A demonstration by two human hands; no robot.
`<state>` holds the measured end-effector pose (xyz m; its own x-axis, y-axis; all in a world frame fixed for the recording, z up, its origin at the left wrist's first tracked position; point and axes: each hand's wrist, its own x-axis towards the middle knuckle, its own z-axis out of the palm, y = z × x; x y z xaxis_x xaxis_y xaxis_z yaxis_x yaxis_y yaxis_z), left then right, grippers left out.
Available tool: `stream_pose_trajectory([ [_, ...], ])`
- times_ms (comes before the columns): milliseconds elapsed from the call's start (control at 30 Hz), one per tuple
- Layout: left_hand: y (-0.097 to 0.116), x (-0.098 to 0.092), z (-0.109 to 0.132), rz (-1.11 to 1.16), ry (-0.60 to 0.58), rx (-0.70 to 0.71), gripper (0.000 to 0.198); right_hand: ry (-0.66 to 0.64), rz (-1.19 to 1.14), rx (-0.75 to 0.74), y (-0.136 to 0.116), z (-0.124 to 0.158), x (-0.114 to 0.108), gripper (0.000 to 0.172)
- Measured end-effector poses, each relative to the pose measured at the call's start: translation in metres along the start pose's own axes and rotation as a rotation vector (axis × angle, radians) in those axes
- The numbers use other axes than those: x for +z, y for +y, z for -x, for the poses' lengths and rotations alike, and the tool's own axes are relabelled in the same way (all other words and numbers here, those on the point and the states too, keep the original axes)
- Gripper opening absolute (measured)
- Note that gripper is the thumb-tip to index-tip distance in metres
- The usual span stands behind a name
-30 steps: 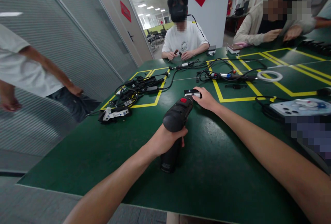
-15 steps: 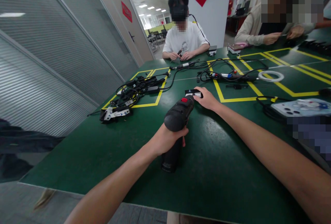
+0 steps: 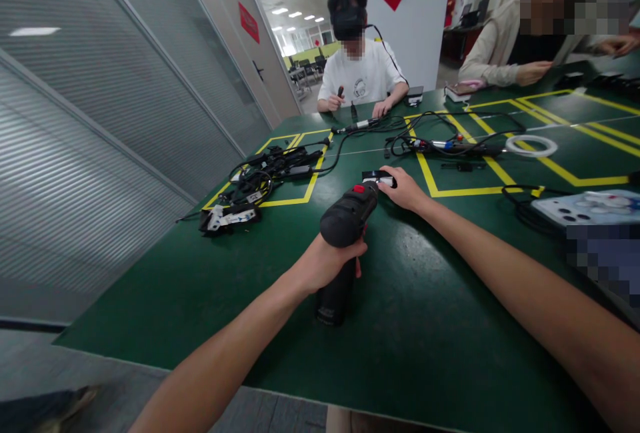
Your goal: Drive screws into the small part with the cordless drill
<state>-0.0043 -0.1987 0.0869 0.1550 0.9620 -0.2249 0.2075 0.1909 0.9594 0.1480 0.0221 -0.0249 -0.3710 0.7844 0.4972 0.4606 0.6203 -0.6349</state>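
From the head view, my left hand (image 3: 323, 263) was wrapped tight round the handle of the cordless power drill (image 3: 345, 233), its butt resting on the green table (image 3: 200, 286). My right hand (image 3: 407, 190), just ahead, pinched a small black-and-white part (image 3: 379, 178) at the drill's nose. The drill looked heavy and rigid, best gripped by the handle. No containers nearby.

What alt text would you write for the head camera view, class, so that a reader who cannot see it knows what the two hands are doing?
A person's left hand grips the handle of a black cordless power screwdriver on a green table, while the right hand holds a small black part at its tip. Tangled black cables lie to the left, and two other people sit at the far side.
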Motion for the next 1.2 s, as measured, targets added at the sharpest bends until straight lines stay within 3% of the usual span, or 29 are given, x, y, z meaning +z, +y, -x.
stream_pose_trajectory([
  [733, -0.0090, 0.0007, -0.0032, -0.021, 0.019, 0.027, 0.018, -0.054, -0.046, 0.086, 0.0007, -0.0053, -0.0017, 0.044],
  [1200, -0.0025, 0.0048, -0.0039, -0.008, 0.018, 0.011, 0.023, -0.061, -0.059, 0.067, 0.0055, -0.0080, -0.0007, 0.044],
])
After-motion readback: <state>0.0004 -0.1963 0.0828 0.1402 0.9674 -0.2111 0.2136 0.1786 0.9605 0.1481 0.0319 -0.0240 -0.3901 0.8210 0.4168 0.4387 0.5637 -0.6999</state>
